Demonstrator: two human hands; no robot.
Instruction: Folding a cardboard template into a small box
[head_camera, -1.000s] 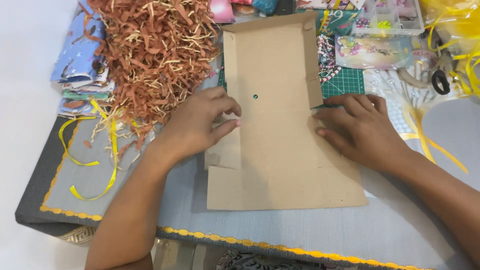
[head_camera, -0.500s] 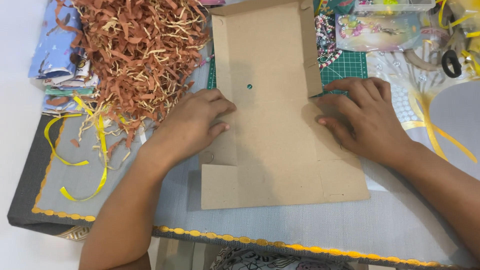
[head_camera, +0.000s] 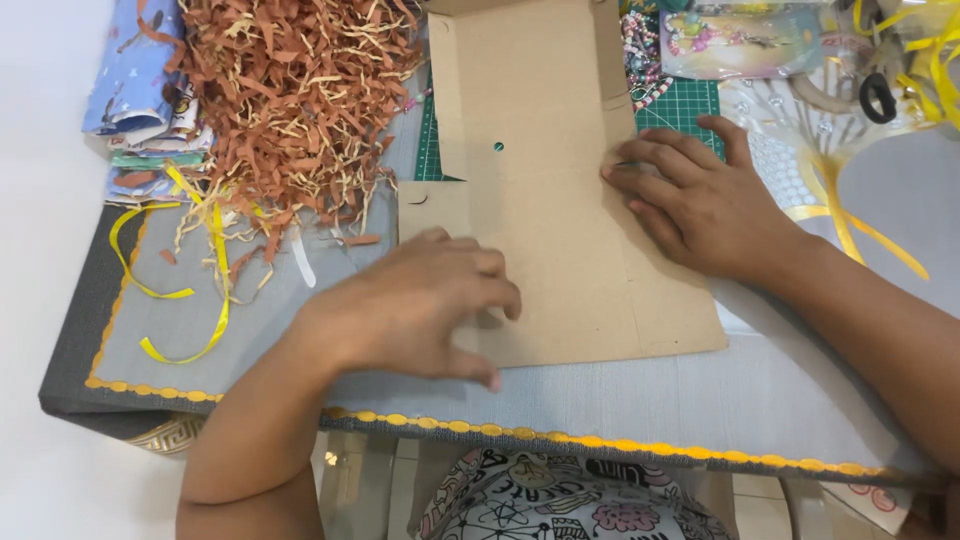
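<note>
A flat brown cardboard box blank (head_camera: 560, 210) with a small round hole lies on the grey table (head_camera: 700, 400). My left hand (head_camera: 420, 305) rests palm down on its lower left part, fingers curled over a side flap near the front edge. My right hand (head_camera: 700, 205) presses flat on the blank's right edge, fingers pointing left along a fold line. Neither hand grips anything.
A heap of brown and cream shredded paper (head_camera: 290, 100) lies at the back left, beside folded patterned fabrics (head_camera: 140, 90). Yellow ribbon (head_camera: 190, 290) curls at the left. A green cutting mat (head_camera: 680, 105), bead packets (head_camera: 740, 40) and black-handled scissors (head_camera: 880, 95) sit at the back right.
My left hand slid down toward the front edge of the cardboard. The right hand stayed pressing the right edge. The view shifted, so the table appears higher.
</note>
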